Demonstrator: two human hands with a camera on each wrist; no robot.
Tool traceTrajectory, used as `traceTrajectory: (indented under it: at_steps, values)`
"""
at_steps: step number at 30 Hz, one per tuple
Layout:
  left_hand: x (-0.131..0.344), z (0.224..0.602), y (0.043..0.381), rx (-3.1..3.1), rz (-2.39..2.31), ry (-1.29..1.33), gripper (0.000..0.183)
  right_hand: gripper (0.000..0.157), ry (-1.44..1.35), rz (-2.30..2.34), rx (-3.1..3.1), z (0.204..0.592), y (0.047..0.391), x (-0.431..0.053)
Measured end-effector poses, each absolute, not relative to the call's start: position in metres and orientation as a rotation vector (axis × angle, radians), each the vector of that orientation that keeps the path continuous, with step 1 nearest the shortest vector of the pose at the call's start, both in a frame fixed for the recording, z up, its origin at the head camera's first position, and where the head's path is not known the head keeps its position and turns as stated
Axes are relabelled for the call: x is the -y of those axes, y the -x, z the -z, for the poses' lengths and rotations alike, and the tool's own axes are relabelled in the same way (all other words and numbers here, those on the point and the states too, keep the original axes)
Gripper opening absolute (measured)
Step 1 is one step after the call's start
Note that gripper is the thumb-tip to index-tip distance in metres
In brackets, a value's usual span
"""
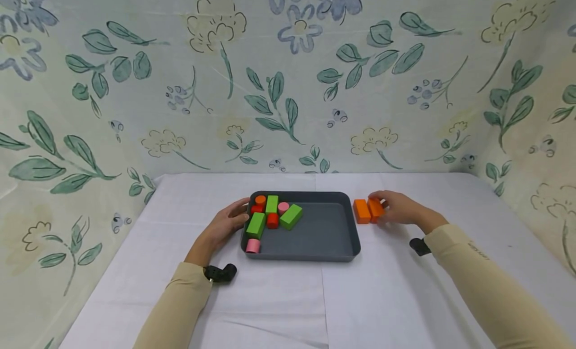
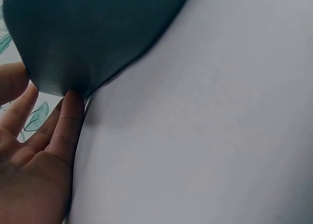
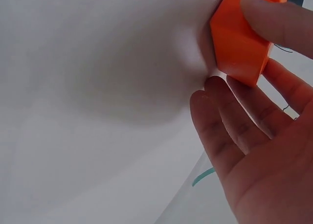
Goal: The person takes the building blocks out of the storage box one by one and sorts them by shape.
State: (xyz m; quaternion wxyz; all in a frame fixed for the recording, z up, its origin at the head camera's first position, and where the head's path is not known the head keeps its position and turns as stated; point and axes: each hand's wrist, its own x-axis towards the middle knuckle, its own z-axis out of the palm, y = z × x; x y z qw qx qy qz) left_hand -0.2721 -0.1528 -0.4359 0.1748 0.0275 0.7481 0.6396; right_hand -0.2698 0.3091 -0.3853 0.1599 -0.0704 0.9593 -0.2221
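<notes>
A dark grey tray [image 1: 324, 234] lies on the white cloth between the hands. My left hand [image 1: 223, 220] rests against its left wall with fairly straight fingers. The left wrist view has those fingers [image 2: 68, 119] touching the tray's outer side [image 2: 93, 33]. To the right of the tray, two orange blocks stand side by side. My right hand [image 1: 398, 208] pinches the right-hand orange block [image 1: 376, 210], close beside the left-hand orange block [image 1: 362, 211]. In the right wrist view the thumb [image 3: 274, 18] lies over the held block, with the other fingers extended below and behind it.
Inside the tray's left part sit several green blocks [image 1: 256, 225], red pieces [image 1: 272, 220], pink cylinders [image 1: 253, 246] and an orange cylinder [image 1: 260, 200]. A floral cloth [image 1: 288, 89] hangs behind the table [image 1: 279, 309]. Black wrist devices [image 1: 220, 273] are worn on both wrists.
</notes>
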Motion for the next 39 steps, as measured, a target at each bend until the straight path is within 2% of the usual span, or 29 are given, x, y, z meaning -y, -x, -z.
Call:
traceTrajectory:
  at_steps: [17, 22, 26, 30, 39]
  values:
    - [0.152, 0.438, 0.271, -2.126, -1.806, -0.093, 0.059, 0.072, 0.233, 0.619, -2.715, 0.384, 0.266, -0.307]
    - [0.153, 0.438, 0.272, -2.131, -1.793, -0.111, 0.059, 0.078, 0.244, 0.532, -2.769, 0.367, 0.271, -0.307]
    - [0.159, 0.435, 0.271, -2.138, -1.799, -0.094, 0.059, 0.069, 0.282, 0.497, -2.885, 0.334, 0.277, -0.281]
    - [0.162, 0.433, 0.270, -2.137, -1.811, -0.084, 0.059, 0.058, 0.440, 0.439, -2.944, 0.309, 0.280, -0.239]
    - [0.154, 0.437, 0.271, -2.126, -1.803, -0.089, 0.058, 0.054, 0.626, 0.309, -2.923, 0.290, 0.277, -0.183]
